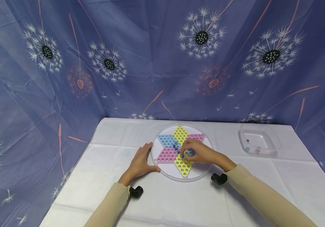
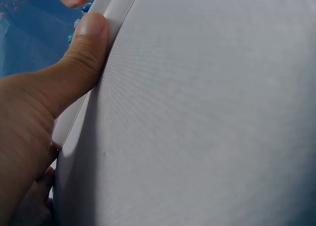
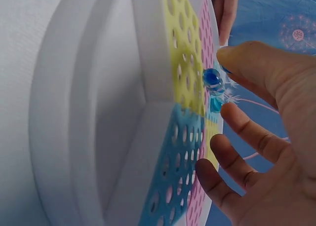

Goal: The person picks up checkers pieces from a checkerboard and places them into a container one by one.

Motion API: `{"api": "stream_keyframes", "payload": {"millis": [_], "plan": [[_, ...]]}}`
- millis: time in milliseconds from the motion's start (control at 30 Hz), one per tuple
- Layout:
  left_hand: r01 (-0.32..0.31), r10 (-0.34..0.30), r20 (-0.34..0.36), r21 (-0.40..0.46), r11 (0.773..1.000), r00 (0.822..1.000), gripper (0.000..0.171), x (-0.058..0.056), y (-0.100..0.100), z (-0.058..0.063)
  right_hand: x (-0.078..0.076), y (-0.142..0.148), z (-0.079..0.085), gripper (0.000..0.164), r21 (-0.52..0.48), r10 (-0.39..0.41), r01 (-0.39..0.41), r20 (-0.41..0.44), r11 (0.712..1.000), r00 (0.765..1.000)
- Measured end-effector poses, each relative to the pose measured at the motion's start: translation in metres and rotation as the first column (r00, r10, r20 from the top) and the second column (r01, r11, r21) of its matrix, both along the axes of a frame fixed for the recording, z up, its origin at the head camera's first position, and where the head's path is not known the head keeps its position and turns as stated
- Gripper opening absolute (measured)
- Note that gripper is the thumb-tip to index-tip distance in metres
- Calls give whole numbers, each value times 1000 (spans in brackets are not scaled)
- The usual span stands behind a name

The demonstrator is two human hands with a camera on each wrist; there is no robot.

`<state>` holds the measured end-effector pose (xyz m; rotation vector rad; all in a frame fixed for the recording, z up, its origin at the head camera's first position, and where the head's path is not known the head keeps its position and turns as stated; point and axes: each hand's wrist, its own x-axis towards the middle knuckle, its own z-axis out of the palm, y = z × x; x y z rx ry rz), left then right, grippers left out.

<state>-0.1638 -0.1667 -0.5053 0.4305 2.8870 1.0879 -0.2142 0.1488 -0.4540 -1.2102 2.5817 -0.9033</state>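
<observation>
A round white Chinese checkers board [image 1: 166, 169] with yellow, pink and blue holed star points lies on the table. My left hand [image 1: 141, 162] rests at its left edge, fingers spread, and in the left wrist view the thumb [image 2: 81, 58] touches the rim. Over the right of the star, my right hand [image 1: 197, 151] pinches a small blue marble [image 3: 225, 69] between thumb and forefinger, mostly hidden by them; its other fingers are loosely bent. Several blue marbles [image 1: 175, 147] sit near the board's middle, and a clear-and-blue marble [image 3: 213, 77] shows close below the pinch.
A clear plastic container [image 1: 276, 145] stands at the back right, with a few small marbles [image 1: 247, 149] inside. White cloth [image 1: 179, 205] covers the table. A blue dandelion-print curtain [image 1: 156, 63] hangs behind and to the left. Each wrist bears a black camera [image 1: 136, 192].
</observation>
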Motion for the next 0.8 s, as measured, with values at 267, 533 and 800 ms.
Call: {"api": "stream_keyframes", "payload": {"millis": [267, 533, 800], "plan": [[0, 0, -5, -14, 1000, 1000, 126, 0, -1, -2, -6, 2, 8, 14, -69, -15, 17, 30, 997, 999], [2, -2, 2, -20, 1000, 1000, 126, 0, 0, -2, -11, 3, 11, 15, -100, -13, 13, -1, 995, 1000], [1, -1, -1, -25, 1000, 1000, 127, -1, 0, -3, -14, 5, 11, 16, -102, -36, 36, 2, 994, 999]]}}
